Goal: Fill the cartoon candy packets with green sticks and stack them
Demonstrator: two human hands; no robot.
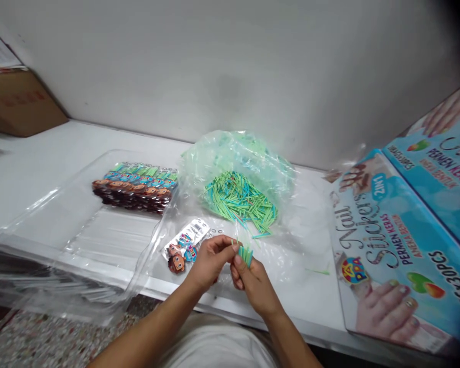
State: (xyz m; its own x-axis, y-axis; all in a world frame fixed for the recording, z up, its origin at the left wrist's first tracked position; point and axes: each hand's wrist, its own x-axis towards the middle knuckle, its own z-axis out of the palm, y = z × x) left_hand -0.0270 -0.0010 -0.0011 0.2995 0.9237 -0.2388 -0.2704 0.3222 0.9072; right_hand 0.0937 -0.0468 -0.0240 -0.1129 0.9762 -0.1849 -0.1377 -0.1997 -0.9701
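My right hand (253, 281) is closed round a small bunch of thin green and blue sticks (246, 254), their ends poking up past the thumb. My left hand (213, 259) meets it from the left, thumb and finger pinched at a thin green stick (233, 242) beside the bunch. Just beyond both hands lies an open clear plastic bag (199, 163) with a heap of loose green and blue sticks (241, 202) spilling from its mouth. Left of my left hand are a few flat printed packets (184, 245) with a cartoon figure and silvery backs.
A clear plastic tray (88, 225) at left holds a stacked row of cartoon packets (136, 186) and overhangs the table's front edge. Blue printed boxes (391, 245) stand at right. A brown carton (23, 105) is at the far left, and a wall (230, 66) closes the back.
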